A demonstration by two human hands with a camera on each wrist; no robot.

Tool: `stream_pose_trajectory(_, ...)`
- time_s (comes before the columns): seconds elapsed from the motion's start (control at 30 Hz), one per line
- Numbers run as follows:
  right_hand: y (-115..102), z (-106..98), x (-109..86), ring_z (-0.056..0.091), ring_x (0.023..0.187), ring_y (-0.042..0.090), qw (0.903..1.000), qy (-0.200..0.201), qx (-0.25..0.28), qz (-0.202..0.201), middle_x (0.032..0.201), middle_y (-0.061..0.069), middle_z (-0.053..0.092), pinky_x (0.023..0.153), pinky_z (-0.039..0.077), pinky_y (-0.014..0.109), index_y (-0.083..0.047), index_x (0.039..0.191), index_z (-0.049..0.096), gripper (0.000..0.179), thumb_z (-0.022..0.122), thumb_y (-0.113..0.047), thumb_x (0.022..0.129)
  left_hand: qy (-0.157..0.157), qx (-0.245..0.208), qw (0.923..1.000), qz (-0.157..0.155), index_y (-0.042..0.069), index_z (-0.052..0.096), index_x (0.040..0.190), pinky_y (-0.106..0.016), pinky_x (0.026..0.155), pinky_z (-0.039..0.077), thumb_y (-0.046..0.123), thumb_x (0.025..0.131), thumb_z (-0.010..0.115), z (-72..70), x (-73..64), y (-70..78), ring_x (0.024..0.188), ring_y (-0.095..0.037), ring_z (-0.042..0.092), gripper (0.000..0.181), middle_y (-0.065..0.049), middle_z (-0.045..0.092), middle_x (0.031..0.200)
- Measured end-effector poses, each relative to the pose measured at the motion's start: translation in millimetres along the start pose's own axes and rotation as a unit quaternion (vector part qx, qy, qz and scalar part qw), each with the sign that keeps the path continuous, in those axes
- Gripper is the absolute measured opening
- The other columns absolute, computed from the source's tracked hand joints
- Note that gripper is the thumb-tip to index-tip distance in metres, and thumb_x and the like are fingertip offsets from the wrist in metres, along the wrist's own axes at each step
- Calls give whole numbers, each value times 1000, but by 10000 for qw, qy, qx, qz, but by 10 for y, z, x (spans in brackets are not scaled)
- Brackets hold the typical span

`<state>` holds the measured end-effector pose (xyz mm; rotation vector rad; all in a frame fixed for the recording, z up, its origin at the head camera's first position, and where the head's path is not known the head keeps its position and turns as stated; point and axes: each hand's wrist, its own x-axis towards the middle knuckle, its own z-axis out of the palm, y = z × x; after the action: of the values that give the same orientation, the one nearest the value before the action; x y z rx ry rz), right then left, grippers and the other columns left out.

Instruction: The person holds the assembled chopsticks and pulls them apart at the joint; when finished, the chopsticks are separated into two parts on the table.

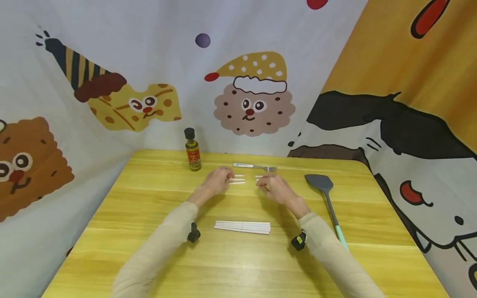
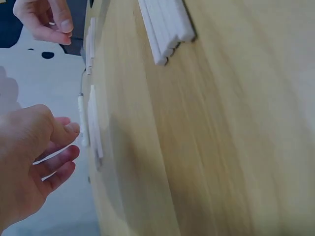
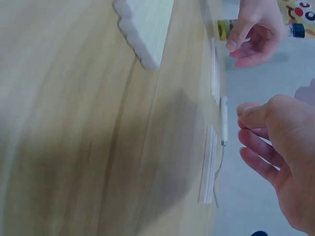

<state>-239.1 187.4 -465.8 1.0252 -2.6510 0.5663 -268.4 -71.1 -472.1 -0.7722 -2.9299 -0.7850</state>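
My left hand (image 1: pixel 218 181) hovers over the left ends of a small group of white sticks (image 1: pixel 237 182), its fingers loosely bent and nothing visible between them. A second group of white sticks (image 3: pixel 208 164) lies beside it to the right. Above that group is my right hand (image 1: pixel 278 190), with thumb and fingertips near each other and no object seen in them. Both wrist views show a gap between the hands and the tabletop. Closer to me, a row of longer white sticks (image 1: pixel 242 227) lies side by side on the table.
Behind the hands lies a fork (image 1: pixel 244 165) with a white handle. A dark-capped bottle (image 1: pixel 193 155) stands at the back left. On the right rests a grey spatula (image 1: pixel 324 184) with a mint handle end. A printed cloth (image 1: pixel 160 25) hangs behind the wooden table (image 1: pixel 141 215).
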Motion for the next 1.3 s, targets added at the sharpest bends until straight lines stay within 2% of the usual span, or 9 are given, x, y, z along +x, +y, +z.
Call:
stream_pose_trajectory(0.1,-65,-15,-39,73,86,20,9999,-113,112,-45,97,8,77,79,62,32,-3,98,78,13,77,-1,86,111,128,9995,250,6,72,106,-31,77,57,-3,87,70,-31,-98,0,90,-21,64,22,-7,67,100)
stream_pose_trajectory(0.2,-130,-26,-81,73,85,19,9995,-228,208,-61,97,8,77,78,62,31,-3,99,77,13,76,-1,86,88,264,9983,519,6,73,106,-29,75,57,-3,86,71,-57,-214,28,89,-19,64,22,-6,67,99)
stream_pose_trajectory(0.37,-254,-27,-150,72,87,18,9976,-568,397,88,98,7,76,78,62,30,-3,103,76,13,73,-3,90,-266,325,9966,708,8,71,107,-29,75,56,3,89,74,-69,-414,129,88,-17,64,19,-4,68,98)
stream_pose_trajectory(0.5,-367,-15,-222,71,89,17,9942,-875,599,196,100,7,75,79,61,28,-3,107,75,16,72,-5,92,-526,208,9944,894,7,71,108,-25,74,55,4,91,72,-55,-562,202,87,-14,62,18,-2,67,96)
stream_pose_trajectory(0.67,-489,30,-312,70,90,16,9892,-1174,864,123,102,6,74,81,60,26,-5,107,75,16,73,-6,92,-792,-30,9897,1189,6,71,106,-20,73,55,0,91,69,-6,-707,264,86,-13,63,16,-3,67,98)
stream_pose_trajectory(0.9,-600,132,-396,71,92,16,9838,-1403,1114,-66,101,5,75,81,59,21,-7,102,76,12,74,-6,90,-1018,-264,9870,1214,8,73,103,-19,79,56,4,90,72,106,-782,320,90,-14,67,13,-4,71,101)
stream_pose_trajectory(1.0,-622,162,-415,71,92,15,9840,-1412,1080,-81,100,4,75,81,59,21,-7,101,76,12,74,-5,90,-1064,-303,9863,1224,7,73,99,-18,76,56,3,89,73,134,-795,344,87,-14,66,11,-4,71,98)
stream_pose_trajectory(1.3,-668,196,-416,69,88,13,9851,-1350,1059,-81,97,4,74,78,58,18,-7,99,76,12,73,-2,88,-1201,-395,9846,1207,13,69,83,-16,67,51,-1,85,69,186,-824,345,74,-5,56,13,5,65,82)
